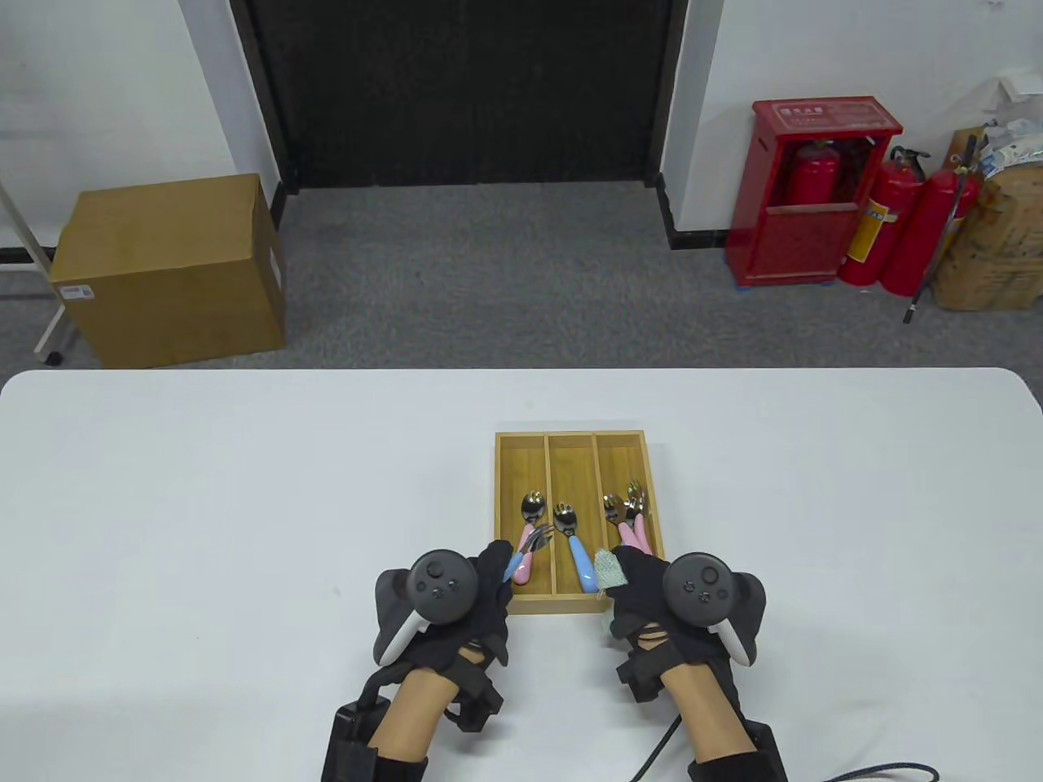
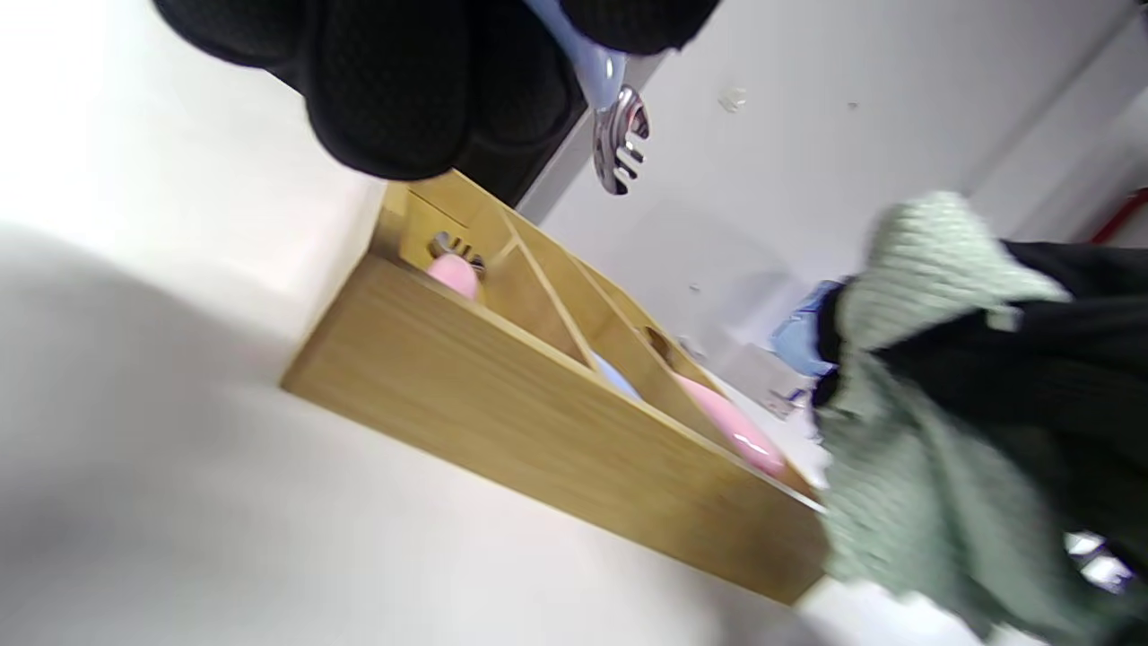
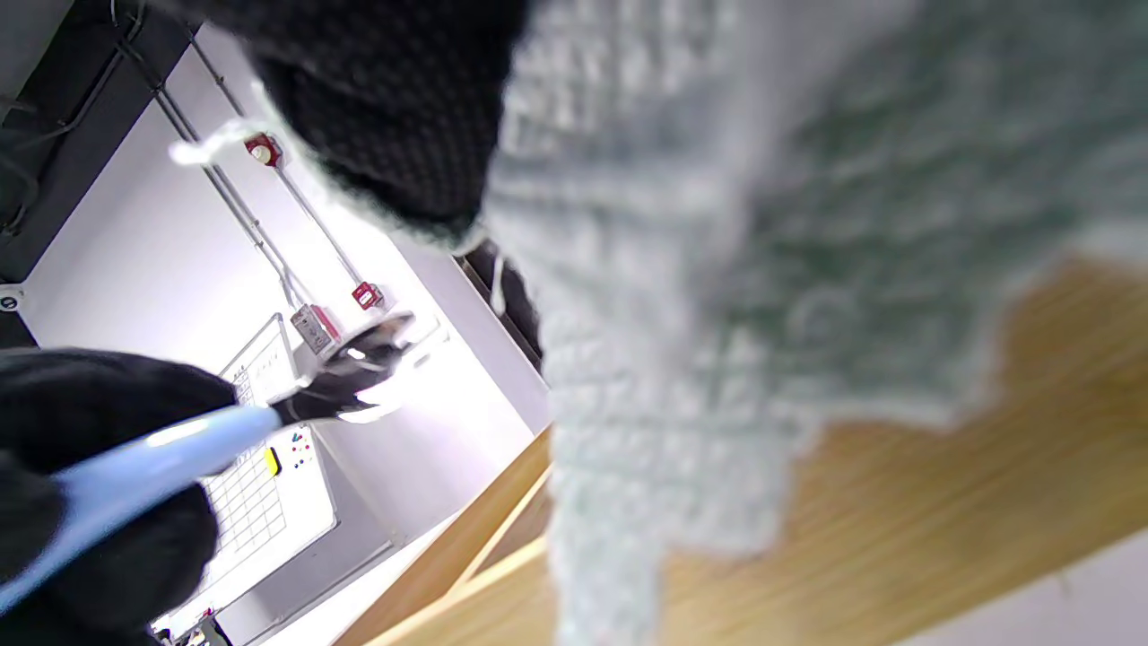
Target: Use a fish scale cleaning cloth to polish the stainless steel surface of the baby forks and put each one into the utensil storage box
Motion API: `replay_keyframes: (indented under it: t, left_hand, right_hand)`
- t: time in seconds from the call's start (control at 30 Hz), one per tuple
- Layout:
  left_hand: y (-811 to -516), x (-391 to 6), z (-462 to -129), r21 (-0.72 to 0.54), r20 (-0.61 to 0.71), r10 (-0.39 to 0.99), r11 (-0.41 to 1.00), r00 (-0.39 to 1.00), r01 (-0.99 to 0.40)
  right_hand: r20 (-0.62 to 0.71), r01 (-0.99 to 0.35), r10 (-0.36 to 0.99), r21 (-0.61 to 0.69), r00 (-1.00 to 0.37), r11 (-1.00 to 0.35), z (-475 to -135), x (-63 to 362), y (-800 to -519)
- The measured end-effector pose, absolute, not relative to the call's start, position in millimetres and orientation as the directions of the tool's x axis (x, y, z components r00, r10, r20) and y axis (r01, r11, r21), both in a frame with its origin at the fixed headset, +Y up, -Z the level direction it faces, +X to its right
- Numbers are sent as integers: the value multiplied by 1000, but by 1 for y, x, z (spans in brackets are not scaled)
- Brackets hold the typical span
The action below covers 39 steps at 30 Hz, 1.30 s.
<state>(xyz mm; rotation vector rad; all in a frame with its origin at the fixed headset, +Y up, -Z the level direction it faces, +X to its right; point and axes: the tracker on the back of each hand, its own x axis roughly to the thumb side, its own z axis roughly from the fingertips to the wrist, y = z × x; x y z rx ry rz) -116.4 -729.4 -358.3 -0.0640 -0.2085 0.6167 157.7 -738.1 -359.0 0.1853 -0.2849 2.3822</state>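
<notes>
White worktop (image 1: 204, 489) carries the wooden storage box (image 1: 505, 489) near its front edge, with four pieces already in the compartments. Your left hand (image 1: 456, 603) pinches the blue-handled fork (image 1: 528, 547) above the left compartment, long axis slanting toward the far right corner, tines leading; it seems the last. Your right hand (image 1: 652, 586) grips the green cloth (image 1: 611, 570).
</notes>
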Motion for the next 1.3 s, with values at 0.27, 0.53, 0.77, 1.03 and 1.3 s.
replay_keyframes:
  t: [0.27,0.53,0.77,1.03,1.3]
  left_hand:
    - [-724,-94,-399,-80,53,456,889,889,-451]
    - [-734,-73,-421,-68,-66,384,919,921,-388]
    - [-755,-63,-427,-78,-126,366,923,922,-377]
    - [-762,-68,-422,-73,-65,416,905,907,-420]
    - [-734,-90,-399,-7,82,441,897,894,-442]
  right_hand:
    - [213,-660,630,-133,-747,-739,-363,155,-745]
    - [220,-652,620,-122,-753,-748,-364,152,-746]
    - [227,-657,626,-105,-746,-746,-364,150,-745]
    - [251,-660,626,-82,-739,-747,-364,145,-748]
    - [252,-702,673,-37,-695,-711,-362,139,-749]
